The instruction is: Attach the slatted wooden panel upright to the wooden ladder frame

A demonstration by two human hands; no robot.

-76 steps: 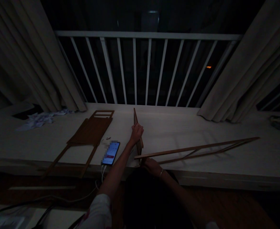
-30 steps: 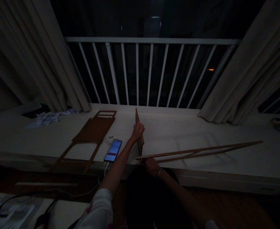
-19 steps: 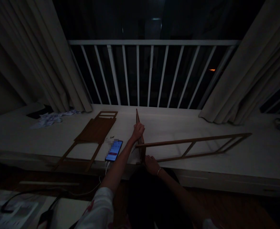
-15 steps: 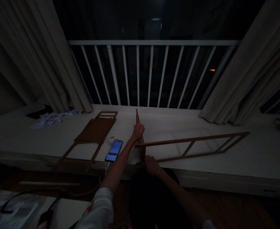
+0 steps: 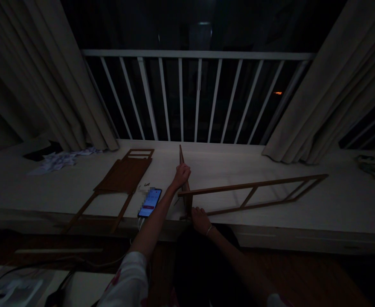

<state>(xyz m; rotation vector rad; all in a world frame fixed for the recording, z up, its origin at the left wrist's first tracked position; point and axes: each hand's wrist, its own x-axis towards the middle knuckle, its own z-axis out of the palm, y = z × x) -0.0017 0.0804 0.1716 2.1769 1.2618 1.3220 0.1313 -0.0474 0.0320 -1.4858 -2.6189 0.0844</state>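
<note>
At centre view, your left hand [image 5: 182,172] is clenching the wooden panel [image 5: 189,203], ideally bracing it firmly, while your right hand [image 5: 201,220] is curling by the wooden frame [image 5: 254,185], its hold unclear.

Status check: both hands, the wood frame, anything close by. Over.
Left hand closed on board. Right hand at board's near end; grip unclear. Frame angled out rightward. Phone close, left.

Free passage — pale ledge [image 5: 232,161] between cross-barred wooden frame [image 5: 254,185] and white railing [image 5: 198,54]; obstructions leftward — left hand [image 5: 182,171], smartphone [image 5: 150,202], panelled wooden frame [image 5: 123,175].
</note>
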